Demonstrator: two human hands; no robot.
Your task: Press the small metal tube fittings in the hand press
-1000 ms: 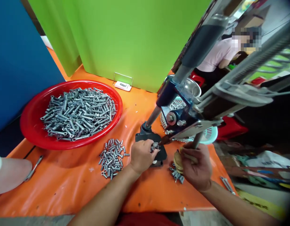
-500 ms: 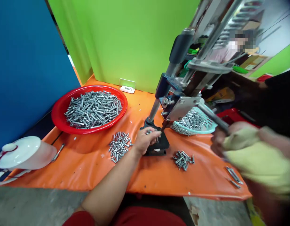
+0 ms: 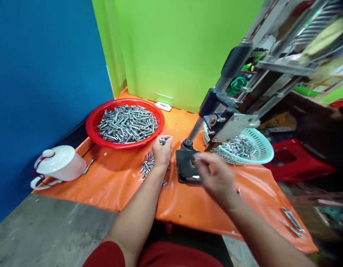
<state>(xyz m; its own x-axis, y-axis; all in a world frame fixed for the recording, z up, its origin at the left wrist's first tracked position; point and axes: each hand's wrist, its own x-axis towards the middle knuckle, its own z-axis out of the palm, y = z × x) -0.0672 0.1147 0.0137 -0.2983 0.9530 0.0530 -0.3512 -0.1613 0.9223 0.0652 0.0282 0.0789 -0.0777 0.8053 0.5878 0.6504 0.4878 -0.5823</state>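
My left hand [image 3: 162, 152] is closed around small metal tubes [image 3: 162, 141], whose ends poke out at the top of the fist. It hovers over a pile of short metal tubes [image 3: 147, 165], partly covering it. My right hand [image 3: 217, 180] is at the black base [image 3: 185, 167] of a lever press [image 3: 232, 120]. Its thumb and fingertips are pinched together over the base; blur hides what is between them. Beneath the right hand, a second small pile is almost wholly hidden, with one metal tube [image 3: 238, 191] showing.
A red basin [image 3: 90, 128] full of metal tubes stands back left. Behind the press sits a light-blue basket [image 3: 267, 150] of metal parts. A white lidded pot [image 3: 58, 163] is at the left edge, wrenches [image 3: 293, 219] at the right. Beyond is a red stool [image 3: 304, 167].
My right hand has let go of the press lever and come down to the base. My left hand has moved off the base to the left pile. The view has shifted right.
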